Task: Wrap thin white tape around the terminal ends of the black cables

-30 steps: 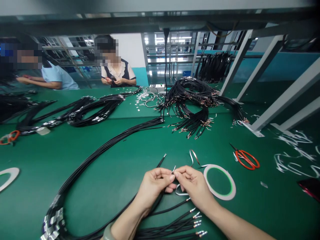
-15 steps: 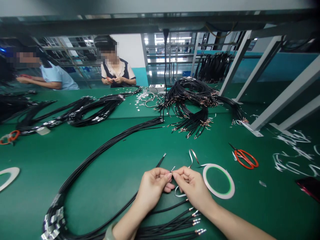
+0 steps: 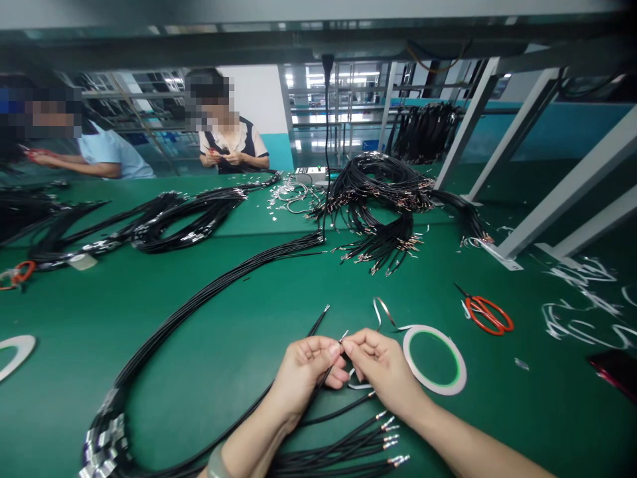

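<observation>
My left hand (image 3: 304, 375) and my right hand (image 3: 382, 365) meet above the green bench mat (image 3: 209, 318), pinching a thin black wire (image 3: 318, 330). Its small metal terminal (image 3: 344, 336) shows between my fingertips. A second wire end seems to run up past my left hand, but I cannot tell if it is separate. A strip of white tape (image 3: 379, 312) loops from the tape roll (image 3: 407, 358) and passes under my right hand. Crimped black wires (image 3: 348, 441) fan out below my right wrist.
A long black cable bundle (image 3: 107, 431) with silver tabs curves left of my hands. Orange-handled scissors (image 3: 488, 315) and white tape scraps (image 3: 582, 318) lie to the right. Large wire bundles (image 3: 373, 199) and two co-workers are farther ahead, below white metal frame supports (image 3: 572, 186).
My hands have shifted slightly up and closer together around the terminal. The view has tilted a little, and the co-worker at far left has raised a hand holding orange-handled tool.
</observation>
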A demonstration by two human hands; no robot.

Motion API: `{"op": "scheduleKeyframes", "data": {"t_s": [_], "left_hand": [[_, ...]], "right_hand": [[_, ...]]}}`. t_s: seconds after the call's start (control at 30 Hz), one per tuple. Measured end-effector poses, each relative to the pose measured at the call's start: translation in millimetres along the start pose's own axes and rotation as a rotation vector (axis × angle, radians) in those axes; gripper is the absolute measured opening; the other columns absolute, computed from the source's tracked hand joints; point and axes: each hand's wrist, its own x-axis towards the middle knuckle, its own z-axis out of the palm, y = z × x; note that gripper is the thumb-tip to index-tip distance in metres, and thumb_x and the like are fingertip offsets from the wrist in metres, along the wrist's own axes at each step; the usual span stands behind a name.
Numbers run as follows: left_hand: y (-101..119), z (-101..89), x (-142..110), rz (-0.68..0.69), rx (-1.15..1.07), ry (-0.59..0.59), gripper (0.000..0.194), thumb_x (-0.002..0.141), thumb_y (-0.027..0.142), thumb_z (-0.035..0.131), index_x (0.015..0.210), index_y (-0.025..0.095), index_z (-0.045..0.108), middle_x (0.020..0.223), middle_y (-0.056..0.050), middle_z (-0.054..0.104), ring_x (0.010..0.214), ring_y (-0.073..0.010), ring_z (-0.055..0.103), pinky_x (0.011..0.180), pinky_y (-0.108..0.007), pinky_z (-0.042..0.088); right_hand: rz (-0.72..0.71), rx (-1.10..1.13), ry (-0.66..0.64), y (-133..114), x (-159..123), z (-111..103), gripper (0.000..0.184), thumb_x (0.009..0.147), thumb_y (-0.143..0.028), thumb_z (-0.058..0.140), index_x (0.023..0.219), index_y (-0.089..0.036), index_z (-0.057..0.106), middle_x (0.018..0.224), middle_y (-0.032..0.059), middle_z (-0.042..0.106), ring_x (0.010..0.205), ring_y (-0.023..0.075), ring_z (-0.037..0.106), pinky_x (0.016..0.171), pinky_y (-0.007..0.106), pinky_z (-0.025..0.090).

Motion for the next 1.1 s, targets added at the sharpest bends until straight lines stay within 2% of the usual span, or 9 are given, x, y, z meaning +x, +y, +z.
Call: {"op": "scheduleKeyframes", "data": {"t_s": [0.23,0.47,0.7,0.93,1.03,1.1], "left_hand": [[3,0.1,-2,-0.043,-0.063,-0.039,0.028,0.063,0.031,0.083,0.069,0.008,0.068,0.057,-0.003,0.065,0.044,-0.0082,0.059,0.044,-0.017,0.047],[0,-6.5,2,-0.101,-0.183,-0.095,0.025,0.062,0.027,0.083,0.07,0.007,0.071,0.053,0.0,0.061,0.038,-0.0032,0.05,0.037,-0.012,0.04],[4,-4.9,0,-0.169,-0.244,-0.11,0.018,0.063,0.02,0.082,0.067,0.007,0.07,0.048,0.003,0.055,0.034,-0.0001,0.043,0.033,-0.009,0.033],[2,-5.7,-1,-0.173,-0.239,-0.149,0.02,0.064,0.023,0.081,0.068,0.008,0.069,0.05,0.002,0.057,0.033,-0.0004,0.043,0.033,-0.01,0.034],[2,-3.1,-3,-0.11,-0.162,-0.177,0.023,0.067,0.029,0.08,0.071,0.009,0.069,0.054,0.0,0.061,0.037,-0.0031,0.05,0.037,-0.012,0.041],[1,-1.2,-3,-0.049,-0.064,-0.16,0.024,0.068,0.031,0.079,0.072,0.01,0.069,0.059,-0.001,0.064,0.043,-0.0062,0.057,0.042,-0.015,0.047]], "right_hand": [[-0.01,0.005,-0.019,3,1,-1,0.028,0.086,-0.042,0.061,0.079,-0.014,0.065,0.057,-0.003,0.056,0.048,0.0085,0.046,0.048,0.02,0.034],[-0.003,0.039,-0.027,6,4,-1,0.028,0.085,-0.041,0.062,0.079,-0.014,0.065,0.053,-0.0045,0.054,0.046,0.0078,0.043,0.046,0.02,0.029],[0.002,0.061,-0.032,9,7,-1,0.028,0.082,-0.042,0.065,0.079,-0.015,0.066,0.053,-0.0041,0.056,0.044,0.0075,0.043,0.044,0.02,0.028],[0.017,0.165,-0.009,11,7,2,0.028,0.08,-0.042,0.068,0.073,-0.015,0.064,0.046,-0.0063,0.051,0.041,0.0062,0.037,0.042,0.019,0.025],[0.009,0.192,0.031,12,9,2,0.027,0.082,-0.041,0.066,0.081,-0.014,0.065,0.048,-0.0059,0.052,0.039,0.0051,0.036,0.04,0.018,0.024],[-0.027,0.178,0.117,12,10,1,0.028,0.086,-0.042,0.061,0.093,-0.015,0.064,0.054,-0.0043,0.056,0.038,0.0048,0.036,0.039,0.017,0.025]]}}
